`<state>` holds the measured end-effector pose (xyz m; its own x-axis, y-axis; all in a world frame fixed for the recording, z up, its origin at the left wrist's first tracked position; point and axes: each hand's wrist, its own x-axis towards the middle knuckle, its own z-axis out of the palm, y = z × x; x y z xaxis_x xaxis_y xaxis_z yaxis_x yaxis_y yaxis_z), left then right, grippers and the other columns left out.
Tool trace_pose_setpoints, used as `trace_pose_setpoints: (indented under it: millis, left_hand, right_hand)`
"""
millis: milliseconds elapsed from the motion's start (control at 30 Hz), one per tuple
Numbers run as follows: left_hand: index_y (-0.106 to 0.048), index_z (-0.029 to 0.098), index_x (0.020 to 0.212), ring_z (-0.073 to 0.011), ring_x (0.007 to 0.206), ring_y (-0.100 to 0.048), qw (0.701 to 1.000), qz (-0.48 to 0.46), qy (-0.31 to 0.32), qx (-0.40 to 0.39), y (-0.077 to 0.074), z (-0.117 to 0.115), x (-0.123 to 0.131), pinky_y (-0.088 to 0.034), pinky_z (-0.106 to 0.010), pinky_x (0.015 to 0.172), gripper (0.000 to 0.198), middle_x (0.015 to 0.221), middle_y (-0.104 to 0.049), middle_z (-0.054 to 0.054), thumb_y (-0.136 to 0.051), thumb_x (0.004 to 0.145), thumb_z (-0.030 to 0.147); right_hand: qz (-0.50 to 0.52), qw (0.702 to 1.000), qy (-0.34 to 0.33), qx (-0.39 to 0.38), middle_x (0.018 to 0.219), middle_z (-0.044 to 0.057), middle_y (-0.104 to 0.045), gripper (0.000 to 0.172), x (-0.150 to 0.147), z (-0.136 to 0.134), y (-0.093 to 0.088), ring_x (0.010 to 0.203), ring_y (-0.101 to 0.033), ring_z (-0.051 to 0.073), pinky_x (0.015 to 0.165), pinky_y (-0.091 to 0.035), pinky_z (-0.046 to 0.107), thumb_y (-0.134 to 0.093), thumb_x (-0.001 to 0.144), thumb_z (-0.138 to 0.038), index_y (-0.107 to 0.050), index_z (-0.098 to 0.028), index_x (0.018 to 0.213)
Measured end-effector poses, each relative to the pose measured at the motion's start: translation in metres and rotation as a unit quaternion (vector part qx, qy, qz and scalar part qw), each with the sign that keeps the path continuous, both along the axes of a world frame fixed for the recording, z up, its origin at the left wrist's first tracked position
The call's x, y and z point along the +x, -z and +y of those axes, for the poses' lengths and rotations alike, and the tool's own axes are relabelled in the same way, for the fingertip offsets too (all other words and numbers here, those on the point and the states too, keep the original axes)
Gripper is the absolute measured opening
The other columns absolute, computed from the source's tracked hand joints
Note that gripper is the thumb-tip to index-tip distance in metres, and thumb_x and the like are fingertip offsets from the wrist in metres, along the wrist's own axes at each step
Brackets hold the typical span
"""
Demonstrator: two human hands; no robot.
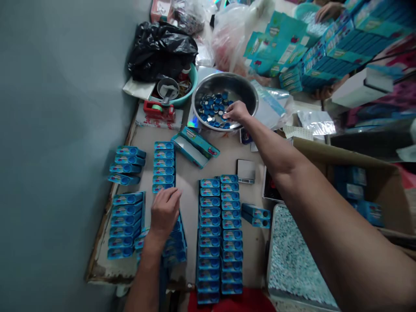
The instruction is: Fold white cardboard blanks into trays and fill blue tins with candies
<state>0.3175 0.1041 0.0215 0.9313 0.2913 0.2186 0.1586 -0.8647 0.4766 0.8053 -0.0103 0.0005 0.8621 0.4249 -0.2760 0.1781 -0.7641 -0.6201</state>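
Observation:
My right hand (238,112) reaches into a steel bowl (250,89) of small blue-and-silver caps (212,104). Its fingertips are pinched together at a cap on the near side of the pile; the fingers partly hide it. Lower left, my left hand (165,210) hovers over or rests on a column of small blue boxes (164,162), fingers loosely bent and nothing visible in them. Two long columns of the same boxes (209,229) stand to its right, their ends showing round openings or blue discs. More boxes (125,225) line the table's left side.
A flattened teal carton (195,145) lies below the bowl, near a small scale (246,170). To the right are a cardboard box (383,186) and a tray of pale-green granules (292,255). A red tape dispenser (159,110) sits left. Another person's hand (329,12) shows top right.

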Motion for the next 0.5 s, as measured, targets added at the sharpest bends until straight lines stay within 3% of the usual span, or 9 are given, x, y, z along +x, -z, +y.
trace_pose_setpoints:
  millis: [67,133,267,367,500]
  left_hand:
    - [-0.081,0.025,0.108,-0.0271,0.106,-0.076,0.995,-0.028,-0.012,-0.092,-0.002,-0.015,0.029,-0.057,-0.046,0.104,0.021,0.111,-0.081,-0.009,-0.061,0.102,0.02]
    - [-0.081,0.024,0.103,-0.0253,0.102,-0.077,0.97,-0.059,-0.052,-0.232,-0.004,-0.031,0.06,-0.06,-0.042,0.099,0.015,0.106,-0.082,-0.008,-0.067,0.099,0.026]
    - [-0.077,0.022,0.107,-0.0208,0.097,-0.077,0.844,-0.135,-0.17,-0.491,-0.014,-0.044,0.145,-0.063,-0.034,0.093,0.016,0.105,-0.079,-0.007,-0.076,0.094,0.031]
    - [-0.07,0.025,0.123,-0.0221,0.107,-0.075,0.779,-0.154,-0.162,-0.585,-0.029,-0.033,0.233,-0.062,-0.036,0.096,0.032,0.123,-0.074,-0.009,-0.08,0.093,0.031]
    - [-0.06,0.022,0.139,-0.032,0.132,-0.065,0.725,-0.057,-0.197,-0.657,-0.049,-0.013,0.334,-0.059,-0.045,0.103,0.044,0.142,-0.063,-0.015,-0.068,0.103,0.046]
  right_hand:
    - [0.016,0.999,0.009,0.045,0.053,-0.001,-0.056,0.017,-0.002,-0.001,0.0,0.064,-0.061,0.018,0.076,-0.056,0.036,-0.082,0.076,-0.014,-0.068,-0.016,0.067]
    - [0.022,0.994,0.025,0.105,0.053,0.0,-0.056,0.016,-0.007,0.0,-0.004,0.06,-0.059,0.017,0.071,-0.057,0.036,-0.078,0.075,-0.009,-0.066,-0.016,0.067]
    - [0.063,0.975,0.023,0.214,0.057,0.002,-0.061,0.014,-0.021,0.002,-0.02,0.055,-0.057,0.015,0.059,-0.054,0.029,-0.078,0.075,-0.009,-0.066,-0.015,0.071]
    - [0.092,0.962,0.006,0.257,0.06,0.001,-0.063,0.013,-0.03,0.004,-0.034,0.055,-0.059,0.014,0.054,-0.05,0.025,-0.08,0.077,-0.014,-0.067,-0.015,0.074]
    - [0.049,0.959,0.008,0.281,0.063,0.0,-0.063,0.008,-0.024,0.012,-0.042,0.059,-0.061,0.014,0.057,-0.05,0.024,-0.078,0.083,-0.019,-0.072,-0.013,0.083]
